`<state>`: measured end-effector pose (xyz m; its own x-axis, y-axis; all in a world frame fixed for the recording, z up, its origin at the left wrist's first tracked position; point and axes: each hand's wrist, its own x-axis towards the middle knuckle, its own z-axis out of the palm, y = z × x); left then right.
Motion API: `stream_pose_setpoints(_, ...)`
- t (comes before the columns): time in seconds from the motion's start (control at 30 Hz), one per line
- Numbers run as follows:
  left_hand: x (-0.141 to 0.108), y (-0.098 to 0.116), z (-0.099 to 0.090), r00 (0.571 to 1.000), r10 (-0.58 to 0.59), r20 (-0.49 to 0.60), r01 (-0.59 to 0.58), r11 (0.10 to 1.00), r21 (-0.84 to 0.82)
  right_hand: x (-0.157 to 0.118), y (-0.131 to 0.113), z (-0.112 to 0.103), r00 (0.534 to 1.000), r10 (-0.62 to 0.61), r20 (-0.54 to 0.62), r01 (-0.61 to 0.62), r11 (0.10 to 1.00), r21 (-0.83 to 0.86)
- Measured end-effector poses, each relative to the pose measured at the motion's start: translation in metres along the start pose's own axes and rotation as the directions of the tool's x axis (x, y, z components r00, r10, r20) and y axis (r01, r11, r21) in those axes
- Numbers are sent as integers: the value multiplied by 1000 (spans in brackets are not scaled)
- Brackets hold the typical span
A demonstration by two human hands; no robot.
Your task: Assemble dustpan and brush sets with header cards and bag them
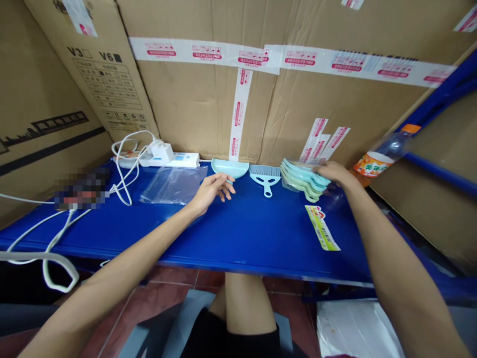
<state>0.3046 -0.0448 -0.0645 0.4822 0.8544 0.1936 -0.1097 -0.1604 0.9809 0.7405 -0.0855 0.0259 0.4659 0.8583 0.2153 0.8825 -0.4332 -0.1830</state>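
My left hand (pixel 215 191) hovers over the blue table with its fingers loosely apart and nothing in them. Just behind it lies a pale blue dustpan (pixel 231 169), partly covered by the hand. To the right of the dustpan rests a small hand brush (pixel 266 179), grey bristles toward the back and handle toward me. My right hand (pixel 333 174) is closed on the back right edge of a stack of pale blue and green plastic pieces in clear wrap (pixel 303 180); its fingertips are partly hidden. A yellow-green printed label card (pixel 322 227) lies in front of that stack.
A clear plastic bag (pixel 173 185) lies left of my left hand. Behind it are a white power strip (pixel 188 159) and tangled white cables (pixel 124 186). A drink bottle (pixel 383 154) leans at the right. Large cardboard (pixel 201 109) walls the back of the blue table (pixel 238 238).
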Motion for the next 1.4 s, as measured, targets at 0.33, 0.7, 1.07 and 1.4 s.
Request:
stream_pose_setpoints(0.33, 5, -18, -19, 905, 399, 146, -298, 352, 887, -111, -116, 44, 856, -465, -228, 497, 860, 114)
stream_pose_setpoints(0.7, 8, -18, -27, 909, 407, 90, -293, 470, 833, -125, -102, 71, 851, -495, 176, 495, 868, 50)
stream_pose_setpoints(1.07, 10, -22, -26, 943, 287, 166, -284, 439, 853, -113, -100, 77, 931, -246, -271, 356, 782, 512)
stream_pose_setpoints(1.4, 5, -14, -25, 924, 284, 254, -378, 587, 716, -96, -91, 70, 892, -72, -445, 411, 537, 736)
